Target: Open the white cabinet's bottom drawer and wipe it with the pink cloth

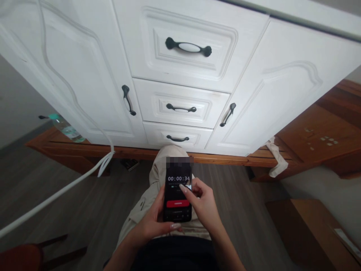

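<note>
- Black phone (177,194), screen facing up, is in front of the person's lap, below the lowest drawer; it shows 00:00:34 above a red button.
- Left hand (154,220) is curled around the phone's lower left, pinching it, with the thumb along the bottom edge; its other fingers are mostly hidden.
- Right hand (205,203) is at the phone's right edge, thumb over the screen and fingers bent; I cannot tell whether it presses the glass or grips the phone.
- Beige trousers (158,169) cover the knee just beyond the phone.
- White cabinet (90,75) with dark handles stands ahead on a wooden bench (234,160).
- Clear bottle (69,130) with a green cap is beside the cabinet, on the left.
- White cable (70,185) runs across the left side.
- Cardboard box (318,226) sits at the lower right.
</note>
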{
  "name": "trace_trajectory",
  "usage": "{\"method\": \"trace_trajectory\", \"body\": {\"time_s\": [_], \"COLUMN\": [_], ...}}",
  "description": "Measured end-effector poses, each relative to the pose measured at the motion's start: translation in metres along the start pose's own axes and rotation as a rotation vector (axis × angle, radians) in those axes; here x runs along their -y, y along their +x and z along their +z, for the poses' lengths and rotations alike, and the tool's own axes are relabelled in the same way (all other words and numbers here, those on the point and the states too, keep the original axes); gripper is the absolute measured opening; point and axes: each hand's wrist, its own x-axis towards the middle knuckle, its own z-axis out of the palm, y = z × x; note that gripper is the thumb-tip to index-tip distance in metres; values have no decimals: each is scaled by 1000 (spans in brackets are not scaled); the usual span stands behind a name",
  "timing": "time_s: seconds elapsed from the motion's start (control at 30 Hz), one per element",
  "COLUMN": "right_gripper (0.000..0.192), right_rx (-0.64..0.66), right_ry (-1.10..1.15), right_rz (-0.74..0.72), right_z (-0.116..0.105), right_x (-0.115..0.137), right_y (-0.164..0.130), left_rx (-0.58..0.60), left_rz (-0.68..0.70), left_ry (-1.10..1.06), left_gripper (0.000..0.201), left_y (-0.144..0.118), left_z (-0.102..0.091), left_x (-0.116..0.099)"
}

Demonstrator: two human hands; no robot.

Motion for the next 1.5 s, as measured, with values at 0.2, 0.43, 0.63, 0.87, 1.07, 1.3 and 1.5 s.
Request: {"method": "trace_trajectory", "body": {"time_s": [0.2, 0.43, 0.63, 0.87, 1.07, 1.3, 1.5], "right_gripper": [47, 54, 111, 107, 97, 95, 92], "right_rx": [-66, -216, -451, -702, -874, -989, -1019], "right_ry": [-40, -105, -318, -668, -765, -826, -772], "right_rz": [-53, -107, -278, -523, -686, -841, -904], "right_z": [-7, 3, 35, 29, 19, -8, -32], "right_x": [-4, -2, -5, 15, 46, 107, 172], "right_y": [14, -2, 1, 30, 54, 78, 95], "left_rx": [26, 172, 297, 557, 722, 819, 807], "left_rz": [6, 137, 170, 175, 199, 286, 342], "left_ry": [-17, -152, -373, -425, -387, -292, -209], "left_gripper": [106, 78, 88, 107, 97, 89, 88], "left_y": [11, 41, 73, 105, 132, 159, 178], "left_z": [-11, -22, -12, 4, 15, 59, 107], "left_x": [-2, -11, -31, -63, -91, -147, -197]}}
